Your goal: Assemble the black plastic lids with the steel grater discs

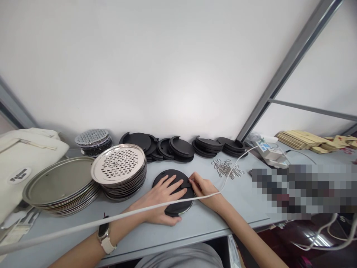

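A round black disc [178, 204] lies on the table in front of me. My left hand [164, 195] rests on it with the fingers spread flat. At the disc's right edge, my right hand [205, 190] has its thumb and forefinger pinched together; what sits between them is too small to make out. To the right is a loose pile of bent metal hooks [227, 169]. Left of the disc stands a stack of round perforated metal plates [119, 163], beside a stack of larger shallow round metal pans [61, 182].
Black round pieces with raised curved rims [181, 147] are piled along the wall. Smaller perforated discs [93, 137] stand at the back left, near a white bag [30, 156]. A white cable [156, 206] crosses in front of my hands. Wooden pieces [301, 139] lie far right.
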Demonstrator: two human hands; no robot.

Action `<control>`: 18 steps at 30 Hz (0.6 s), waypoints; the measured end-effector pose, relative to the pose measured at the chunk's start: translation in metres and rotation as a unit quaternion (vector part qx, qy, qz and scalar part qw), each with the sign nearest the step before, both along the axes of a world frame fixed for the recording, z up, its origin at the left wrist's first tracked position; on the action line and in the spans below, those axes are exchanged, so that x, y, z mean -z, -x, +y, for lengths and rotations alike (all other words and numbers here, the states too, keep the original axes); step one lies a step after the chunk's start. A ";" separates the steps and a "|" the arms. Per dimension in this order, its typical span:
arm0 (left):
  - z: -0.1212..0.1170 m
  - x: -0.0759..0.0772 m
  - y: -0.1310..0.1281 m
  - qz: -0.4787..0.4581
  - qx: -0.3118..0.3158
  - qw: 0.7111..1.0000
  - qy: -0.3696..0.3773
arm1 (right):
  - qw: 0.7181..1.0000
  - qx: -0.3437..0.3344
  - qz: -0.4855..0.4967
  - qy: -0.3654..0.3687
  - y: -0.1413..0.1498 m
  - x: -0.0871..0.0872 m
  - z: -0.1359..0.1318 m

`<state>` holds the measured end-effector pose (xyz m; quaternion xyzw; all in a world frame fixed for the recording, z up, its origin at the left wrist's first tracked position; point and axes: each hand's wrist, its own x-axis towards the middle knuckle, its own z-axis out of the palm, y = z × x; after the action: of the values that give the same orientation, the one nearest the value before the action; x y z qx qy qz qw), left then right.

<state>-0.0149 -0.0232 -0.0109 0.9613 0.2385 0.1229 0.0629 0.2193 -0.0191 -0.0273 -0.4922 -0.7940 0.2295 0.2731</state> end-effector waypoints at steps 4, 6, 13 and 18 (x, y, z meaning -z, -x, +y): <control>-0.001 -0.002 -0.001 0.009 -0.005 1.000 0.002 | 1.000 -0.002 -0.005 -0.003 0.001 -0.003 -0.002; -0.001 -0.002 -0.001 0.005 -0.005 1.000 0.003 | 1.000 0.003 -0.006 -0.004 0.002 -0.004 -0.002; -0.001 -0.001 -0.001 -0.006 -0.002 1.000 0.006 | 1.000 0.006 -0.009 -0.005 0.002 0.001 0.001; -0.001 -0.003 -0.001 0.002 -0.006 1.000 0.005 | 1.000 0.004 -0.008 0.009 0.001 0.002 0.002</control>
<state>-0.0135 -0.0242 -0.0081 0.9598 0.2449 0.1199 0.0668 0.2185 -0.0171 -0.0294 -0.4998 -0.7919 0.2315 0.2637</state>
